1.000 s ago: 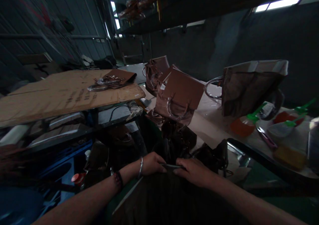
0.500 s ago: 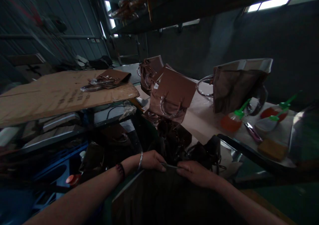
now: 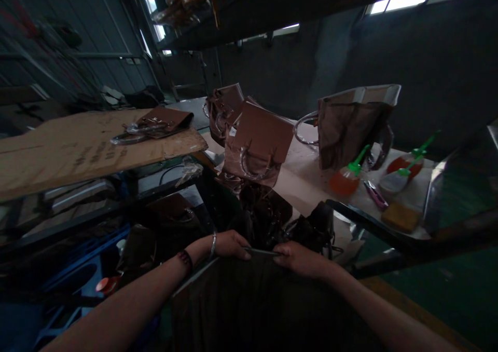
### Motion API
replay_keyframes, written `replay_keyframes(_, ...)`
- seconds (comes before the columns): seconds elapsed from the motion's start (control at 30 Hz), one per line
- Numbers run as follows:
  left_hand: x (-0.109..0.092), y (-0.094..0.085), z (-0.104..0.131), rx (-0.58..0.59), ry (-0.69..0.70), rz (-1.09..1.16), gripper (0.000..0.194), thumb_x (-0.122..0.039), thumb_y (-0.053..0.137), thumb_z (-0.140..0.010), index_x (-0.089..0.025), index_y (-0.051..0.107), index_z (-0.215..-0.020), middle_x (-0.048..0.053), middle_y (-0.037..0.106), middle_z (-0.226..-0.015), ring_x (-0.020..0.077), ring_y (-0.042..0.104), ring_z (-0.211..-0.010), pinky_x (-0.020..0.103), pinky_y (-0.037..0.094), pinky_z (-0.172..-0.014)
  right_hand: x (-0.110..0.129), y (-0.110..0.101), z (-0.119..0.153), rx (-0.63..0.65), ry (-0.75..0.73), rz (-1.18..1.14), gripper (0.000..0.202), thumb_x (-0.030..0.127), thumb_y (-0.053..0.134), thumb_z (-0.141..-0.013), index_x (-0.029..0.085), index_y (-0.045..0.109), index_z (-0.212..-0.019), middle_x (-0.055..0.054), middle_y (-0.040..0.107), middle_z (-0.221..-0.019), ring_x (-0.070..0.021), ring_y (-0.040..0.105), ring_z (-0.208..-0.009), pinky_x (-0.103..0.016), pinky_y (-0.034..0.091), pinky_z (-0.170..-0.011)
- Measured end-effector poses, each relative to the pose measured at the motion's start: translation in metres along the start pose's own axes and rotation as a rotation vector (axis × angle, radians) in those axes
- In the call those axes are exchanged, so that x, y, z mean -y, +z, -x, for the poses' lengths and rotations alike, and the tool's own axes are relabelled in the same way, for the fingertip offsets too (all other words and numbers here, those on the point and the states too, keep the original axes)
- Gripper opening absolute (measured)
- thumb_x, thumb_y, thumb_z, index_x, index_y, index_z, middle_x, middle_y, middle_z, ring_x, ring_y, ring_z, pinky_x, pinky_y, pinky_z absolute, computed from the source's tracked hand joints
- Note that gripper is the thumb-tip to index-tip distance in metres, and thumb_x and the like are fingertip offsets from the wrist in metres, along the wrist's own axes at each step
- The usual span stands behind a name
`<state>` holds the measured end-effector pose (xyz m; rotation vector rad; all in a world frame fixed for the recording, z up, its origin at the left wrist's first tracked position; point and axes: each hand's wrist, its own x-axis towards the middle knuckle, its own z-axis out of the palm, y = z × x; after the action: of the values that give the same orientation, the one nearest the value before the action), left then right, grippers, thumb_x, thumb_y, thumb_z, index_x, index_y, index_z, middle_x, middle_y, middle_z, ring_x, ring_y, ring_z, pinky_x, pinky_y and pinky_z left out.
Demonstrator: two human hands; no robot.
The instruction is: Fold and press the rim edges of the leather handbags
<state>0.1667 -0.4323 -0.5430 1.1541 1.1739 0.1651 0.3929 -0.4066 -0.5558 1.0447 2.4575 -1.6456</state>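
A large dark piece (image 3: 264, 300), perhaps a bag, fills the bottom centre in front of me, too dim to make out well. My left hand (image 3: 230, 244) pinches its upper edge from the left. On the right, my right hand (image 3: 298, 258) grips the same edge with fingers closed. A thin, pale strip of the edge runs between the two hands. Just beyond them lie dark glossy bags (image 3: 268, 209). Farther back, a brown handbag (image 3: 259, 139) with plastic-wrapped handles leans on the table.
A brown bag (image 3: 350, 129) stands on the white table (image 3: 307, 186). Green-capped bottles (image 3: 345, 179), a pink cutter (image 3: 375, 194) and a yellow sponge (image 3: 400, 216) lie at right. Cardboard (image 3: 78, 144) holds another bag at left; a blue crate (image 3: 89, 274) sits below.
The whole view has shifted, so the table and bags appear farther left. My hands are slightly farther apart, with more of the edge showing between them; both keep hold.
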Motion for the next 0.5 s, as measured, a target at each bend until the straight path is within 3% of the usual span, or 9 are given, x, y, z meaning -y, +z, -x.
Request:
replay_keyframes(0.23,-0.0039,0.0026,0.0011,0.01,-0.002,-0.011,0.034,-0.027,0.066,-0.049,-0.015,0.065,-0.08,0.0,0.062,-0.07,0.0151,0.053,-0.067,0.027,0.043,-0.065,0.0022,0.0015,-0.0016,-0.044,-0.032,0.136,0.029,0.037,0.041,-0.078,0.013,0.055,-0.07,0.002,0.047,-0.06,-0.0102,0.041,-0.056,-0.02,0.031,-0.049)
replay_keyframes(0.5,-0.0065,0.0054,0.0089,-0.002,-0.012,-0.033,0.043,-0.019,0.063,-0.047,-0.018,0.064,-0.09,-0.001,0.063,-0.076,0.0164,0.055,-0.071,0.026,0.044,-0.064,0.007,0.0061,-0.0008,-0.143,-0.038,0.289,0.032,0.034,0.035,-0.082,0.015,0.054,-0.066,-0.001,0.053,-0.062,-0.0123,0.048,-0.059,-0.022,0.033,-0.054)
